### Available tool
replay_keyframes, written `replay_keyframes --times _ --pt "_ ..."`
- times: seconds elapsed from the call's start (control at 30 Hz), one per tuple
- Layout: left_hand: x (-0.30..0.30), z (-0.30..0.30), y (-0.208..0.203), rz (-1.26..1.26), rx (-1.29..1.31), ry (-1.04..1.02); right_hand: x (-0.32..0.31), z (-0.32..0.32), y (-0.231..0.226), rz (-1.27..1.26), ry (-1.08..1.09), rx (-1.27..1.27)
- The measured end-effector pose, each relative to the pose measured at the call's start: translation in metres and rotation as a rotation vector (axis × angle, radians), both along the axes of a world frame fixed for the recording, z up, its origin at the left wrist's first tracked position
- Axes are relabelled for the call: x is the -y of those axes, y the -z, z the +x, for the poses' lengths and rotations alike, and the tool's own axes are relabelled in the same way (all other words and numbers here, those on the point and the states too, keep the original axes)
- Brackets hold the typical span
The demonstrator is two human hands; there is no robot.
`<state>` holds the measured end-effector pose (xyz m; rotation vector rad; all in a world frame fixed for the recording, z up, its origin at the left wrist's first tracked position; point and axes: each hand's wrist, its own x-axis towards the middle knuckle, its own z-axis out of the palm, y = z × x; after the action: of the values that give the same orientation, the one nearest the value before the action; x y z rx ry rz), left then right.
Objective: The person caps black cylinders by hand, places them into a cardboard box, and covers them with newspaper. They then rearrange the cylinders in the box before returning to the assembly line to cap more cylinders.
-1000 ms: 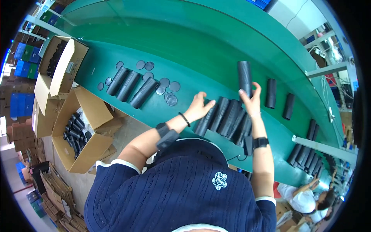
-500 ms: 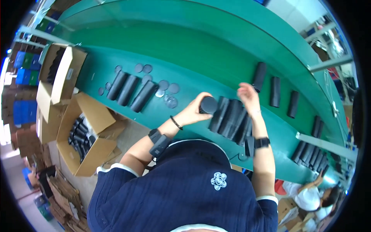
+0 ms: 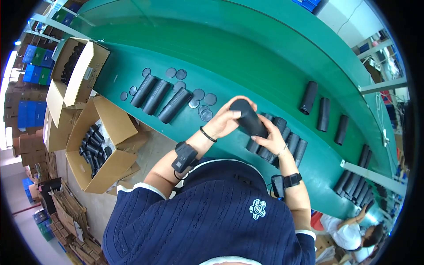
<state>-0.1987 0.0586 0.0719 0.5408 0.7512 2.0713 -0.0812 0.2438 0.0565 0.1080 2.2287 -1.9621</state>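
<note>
A black cylindrical tube (image 3: 250,120) is held between both my hands, tilted. My left hand (image 3: 223,120) wraps round its upper end, the thumb lying across the dark end. At the lower end, the fingers and thumb of my right hand (image 3: 274,138) grip the tube. Beneath and beside that hand, a row of black tubes (image 3: 300,151) lies on the green table, partly hidden by it. To the left lie three more black tubes (image 3: 156,99), with several round dark discs (image 3: 198,94) scattered around them.
Separate black tubes (image 3: 323,114) lie along the green surface (image 3: 265,75) on the right. Beyond a metal bar (image 3: 373,178) sits another cluster of tubes (image 3: 352,183), near a person in white (image 3: 347,229). Open cardboard boxes (image 3: 121,126) with black parts stand at the left.
My right hand has come left from above the row of tubes and now grips the held tube's lower end. The tube has tilted, showing its side.
</note>
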Motion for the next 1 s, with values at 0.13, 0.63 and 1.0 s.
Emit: replay_keyframes --times 0.13,0.63,1.0 --pt "-0.027 -0.004 0.048 -0.373 0.535 -0.231 -0.027 -0.014 0.001 -0.112 0.267 -0.036" --pt "-0.059 0.002 0.113 -0.638 -0.222 0.434 -0.152 -0.057 0.108 0.736 0.763 -0.065" --pt "-0.011 0.014 0.036 -0.369 -0.684 0.128 -0.012 0.015 0.058 0.048 0.062 0.103"
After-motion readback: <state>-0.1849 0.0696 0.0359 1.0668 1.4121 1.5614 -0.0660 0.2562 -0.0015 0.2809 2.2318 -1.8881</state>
